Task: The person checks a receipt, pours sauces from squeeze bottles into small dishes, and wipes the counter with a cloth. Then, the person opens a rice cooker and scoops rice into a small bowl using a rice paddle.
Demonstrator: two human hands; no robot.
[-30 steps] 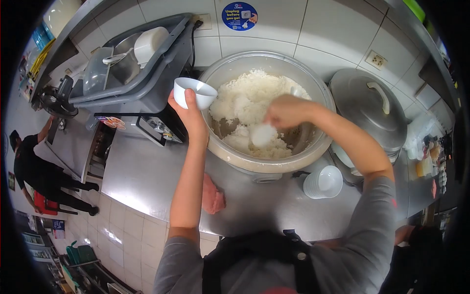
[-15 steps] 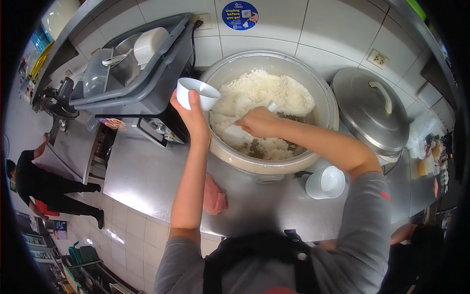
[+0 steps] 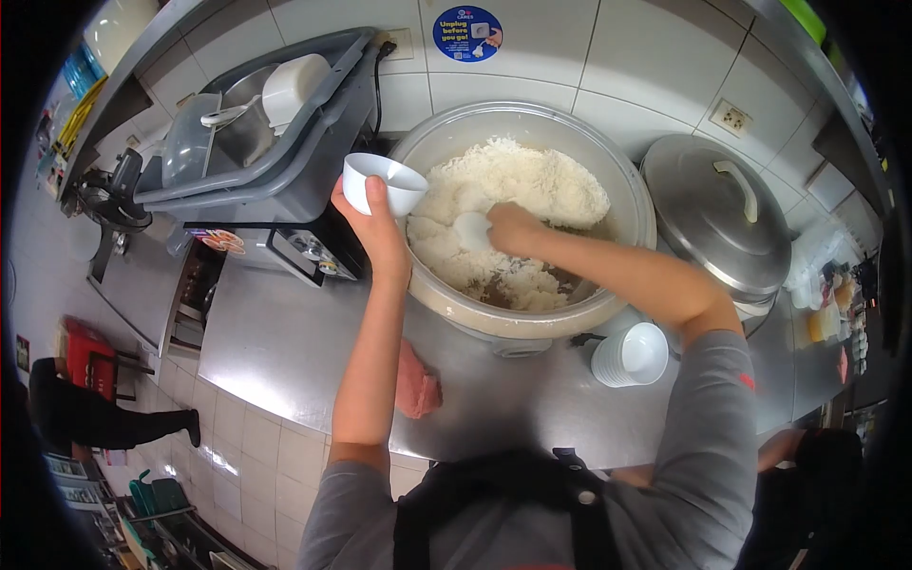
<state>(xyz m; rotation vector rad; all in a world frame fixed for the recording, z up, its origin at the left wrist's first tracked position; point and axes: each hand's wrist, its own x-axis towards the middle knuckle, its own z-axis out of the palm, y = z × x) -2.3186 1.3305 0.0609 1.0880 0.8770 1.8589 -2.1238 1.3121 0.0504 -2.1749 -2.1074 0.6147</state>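
Note:
My left hand (image 3: 376, 228) grips a small white bowl (image 3: 397, 186), tilted so that its mouth faces right, just outside the left rim of a big round rice pot (image 3: 638, 204). Inside the pot, cooked white rice (image 3: 532, 180) is heaped toward the back, with some of the dark bottom bare in front. My right hand (image 3: 516, 231) is closed around the handle of a white rice paddle (image 3: 472, 231); its rounded blade rests against the rice, and the handle is mostly hidden by my fingers. Nested white bowls (image 3: 638, 355) stand on the counter near my right elbow.
A large domed metal lid (image 3: 722, 214) sits right of the pot. Left of it, a grey tub (image 3: 256, 190) rests on a black appliance (image 3: 313, 249). A pink cloth (image 3: 416, 380) lies on the steel counter (image 3: 275, 332). Another person (image 3: 104, 413) is on the floor at left.
My right hand has moved slightly up and right with the paddle, lifting the blade from the lower rice. The left hand and bowl hold nearly still. The person at left has moved toward the frame's edge.

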